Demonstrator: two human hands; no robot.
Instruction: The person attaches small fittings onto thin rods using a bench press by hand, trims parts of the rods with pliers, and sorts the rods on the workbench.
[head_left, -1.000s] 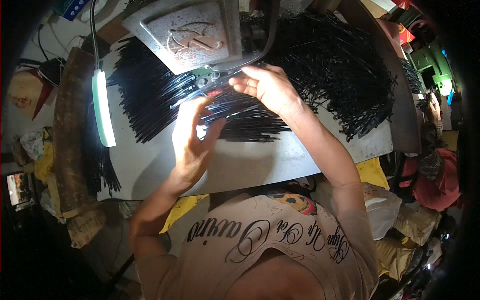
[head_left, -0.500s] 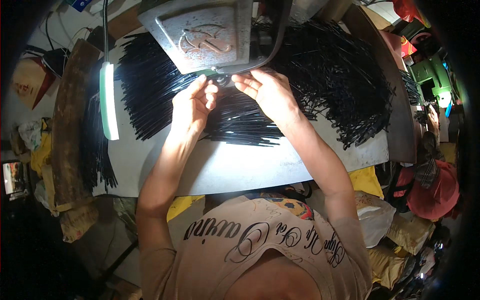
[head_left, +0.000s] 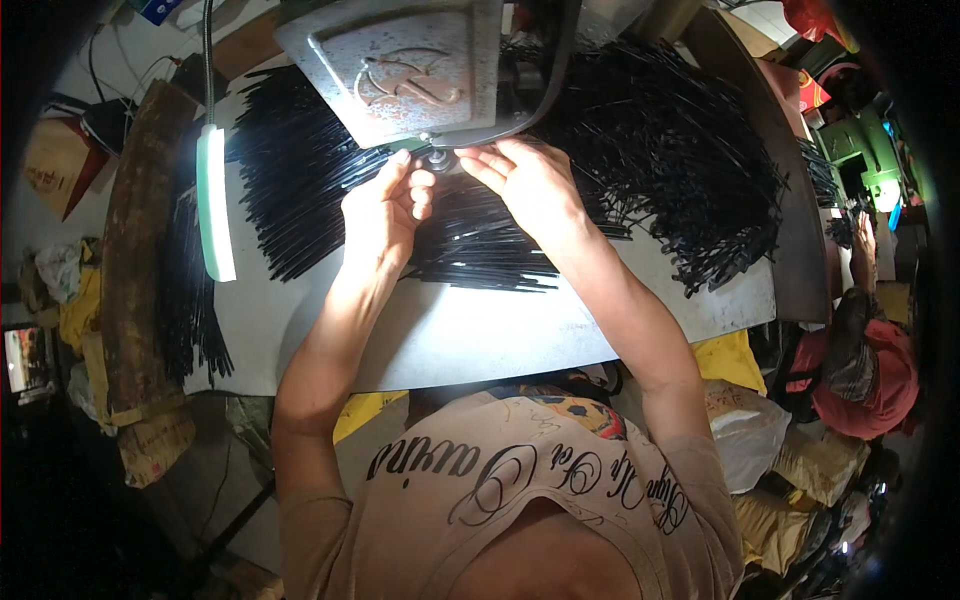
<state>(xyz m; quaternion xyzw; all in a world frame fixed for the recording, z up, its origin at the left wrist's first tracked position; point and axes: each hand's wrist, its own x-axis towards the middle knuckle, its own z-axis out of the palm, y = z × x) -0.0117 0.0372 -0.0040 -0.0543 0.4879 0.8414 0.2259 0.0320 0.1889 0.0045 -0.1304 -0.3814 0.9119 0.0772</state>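
Observation:
Both my hands are raised to the underside of a grey metal machine head [head_left: 400, 80] that bears an embossed umbrella relief. My left hand [head_left: 385, 205] has its thumb and forefinger pinched just left of a small round metal part [head_left: 437, 158] below the head; whatever they hold is too small to make out. From the other side, my right hand [head_left: 528, 185] brings its closed-up fingertips to the same metal part, and anything between them is hidden. Beneath and behind my hands lie thin black rods [head_left: 290, 190], in dense bundles on a pale tabletop [head_left: 480, 335].
A tangled pile of black rods [head_left: 690, 170] covers the table's right side. At left hang a lit lamp [head_left: 214, 205] and a curved wooden board [head_left: 140, 260]. Far right, a co-worker's hand [head_left: 865, 245] is near a green machine [head_left: 850, 140]. Sacks [head_left: 745, 430] lie below.
My right hand has shifted slightly left and its fingers have drawn together. My left hand stays nearly in place. The co-worker's arm at far right has moved.

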